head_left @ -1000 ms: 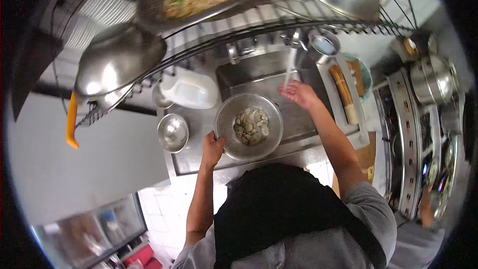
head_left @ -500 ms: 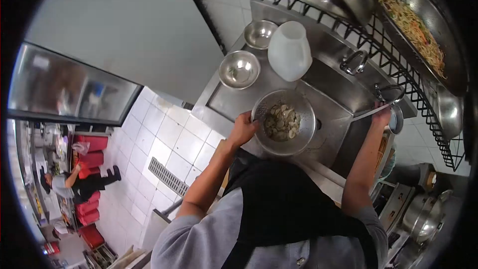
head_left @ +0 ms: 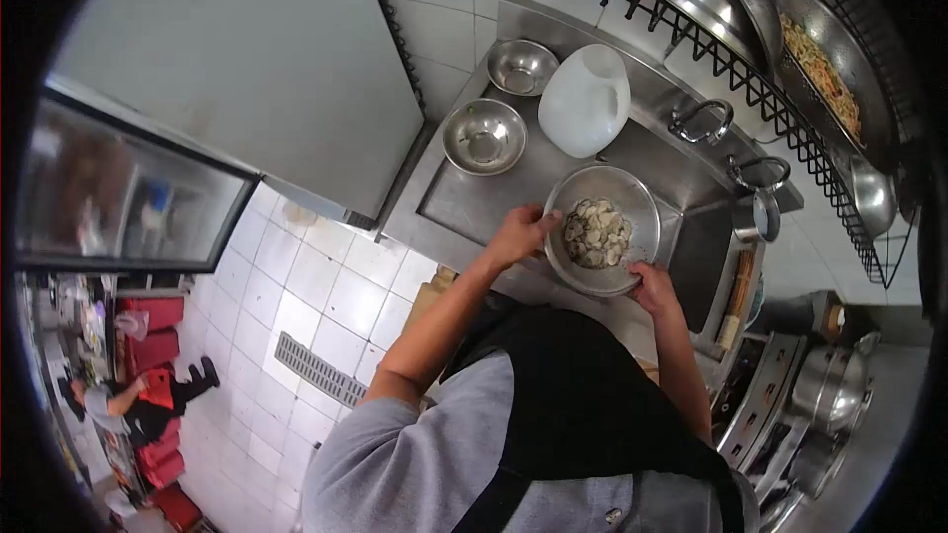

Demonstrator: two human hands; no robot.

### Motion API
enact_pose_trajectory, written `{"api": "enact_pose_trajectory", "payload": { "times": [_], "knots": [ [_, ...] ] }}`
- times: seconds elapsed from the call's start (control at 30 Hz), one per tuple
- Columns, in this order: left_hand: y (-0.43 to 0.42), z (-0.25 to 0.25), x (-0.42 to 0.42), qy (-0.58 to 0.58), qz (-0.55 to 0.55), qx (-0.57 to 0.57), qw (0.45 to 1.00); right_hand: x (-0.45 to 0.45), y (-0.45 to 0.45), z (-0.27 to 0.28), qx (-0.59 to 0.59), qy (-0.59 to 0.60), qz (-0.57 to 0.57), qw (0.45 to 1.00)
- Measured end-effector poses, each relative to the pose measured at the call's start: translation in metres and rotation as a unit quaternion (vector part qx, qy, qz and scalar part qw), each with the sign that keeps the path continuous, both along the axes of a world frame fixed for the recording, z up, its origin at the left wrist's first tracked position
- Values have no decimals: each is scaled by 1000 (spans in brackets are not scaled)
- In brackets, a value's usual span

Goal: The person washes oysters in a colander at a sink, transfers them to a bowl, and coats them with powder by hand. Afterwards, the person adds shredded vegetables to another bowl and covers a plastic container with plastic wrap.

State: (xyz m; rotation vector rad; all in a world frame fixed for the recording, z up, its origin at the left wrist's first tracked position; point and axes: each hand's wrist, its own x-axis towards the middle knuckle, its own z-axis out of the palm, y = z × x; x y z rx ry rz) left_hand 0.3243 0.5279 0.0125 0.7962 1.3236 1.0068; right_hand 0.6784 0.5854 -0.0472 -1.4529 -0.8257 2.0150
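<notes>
A metal colander (head_left: 640, 199) with small holes in its wall is held over the sink counter, close in front of my body. Pale grey-brown, lumpy pieces of food (head_left: 596, 234) lie in a heap at its bottom; their exact kind is unclear. My left hand (head_left: 524, 237) is closed on the left rim, thumb on top. On the lower right rim, my right hand (head_left: 652, 288) grips as well. Behind the colander stands a large white plastic jug (head_left: 583, 109), and two steel bowls (head_left: 484, 136) sit to its left.
Two curved taps (head_left: 701, 121) rise over the sink basin (head_left: 703, 262) on the right. Overhead, a black wire rack (head_left: 681, 35) carries pans, one with noodles (head_left: 820, 74). A tall grey cabinet (head_left: 247, 69) stands left. Another person (head_left: 128, 410) works far off at lower left.
My right hand has come from beside the tap down to the colander's rim and gripped it. The colander has shifted slightly right, with my left hand still on it.
</notes>
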Motion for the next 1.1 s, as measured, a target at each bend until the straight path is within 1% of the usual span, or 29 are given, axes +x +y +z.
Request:
{"api": "enact_pose_trajectory", "payload": {
  "times": [0.03, 0.07, 0.13, 0.17, 0.2, 0.23, 0.3, 0.37, 0.4, 0.43, 0.47, 0.5, 0.57, 0.6, 0.67, 0.73, 0.83, 0.87, 0.9, 0.97, 1.0, 1.1],
  "knots": [
    [-1, 4, -13, -104, 2, -45, 994, 1, -4, 2, -5, -11, -40, 999],
    [-2, -3, -36, -87, 22, -57, 994, -2, -9, 9, -9, -22, -78, 997],
    [0, -13, -86, -31, 134, -55, 989, -18, -27, 30, 50, -34, -182, 981],
    [2, -34, -114, -12, 178, -31, 983, -25, -33, 37, 81, -41, -234, 968],
    [7, -33, -134, 0, 215, -42, 976, -19, -35, 33, 64, -43, -203, 976],
    [12, -31, -148, 25, 223, -51, 973, -12, -36, 32, 62, -83, -182, 978],
    [28, -38, -164, 29, 192, -42, 980, -9, -38, 33, 52, -161, -143, 975],
    [47, -54, -174, 74, 129, -20, 989, -37, -48, 32, 50, -96, -272, 956],
    [55, -72, -180, 65, 115, -6, 991, -39, -54, 37, 52, -68, -339, 937],
    [61, -76, -181, 90, 104, -3, 991, -22, -57, 4, 135, -68, -263, 953],
    [63, -78, -181, 103, 111, 10, 988, -54, -66, 61, 84, -69, -289, 951],
    [63, -78, -182, 74, 113, 22, 991, -49, -69, 58, 82, -73, -318, 942],
    [55, -61, -182, 95, 93, 42, 990, -45, -71, 45, 78, -80, -365, 924],
    [49, -55, -185, 97, 76, 46, 991, -49, -71, 55, 75, -45, -365, 927],
    [41, -47, -183, 91, 46, 52, 993, -53, -73, 55, 99, -57, -372, 921],
    [30, -42, -179, 81, 20, 57, 995, -55, -77, 50, 106, -66, -351, 928],
    [24, -37, -167, 113, -60, 42, 991, -60, -80, 63, 143, -172, -306, 926],
    [19, -30, -155, 67, -61, 61, 994, -71, -82, 80, 151, -184, -303, 923],
    [19, -34, -149, 76, -81, 74, 991, -76, -80, 79, 224, -229, -277, 906],
    [22, -33, -133, 78, -119, 48, 989, -79, -81, 80, 363, -315, -231, 846],
    [26, -34, -123, 76, -130, 50, 987, -93, -81, 93, 361, -326, -247, 838],
    [33, -33, -97, 60, -159, 51, 984, -130, -84, 141, 403, -349, -213, 819]
  ]
}}
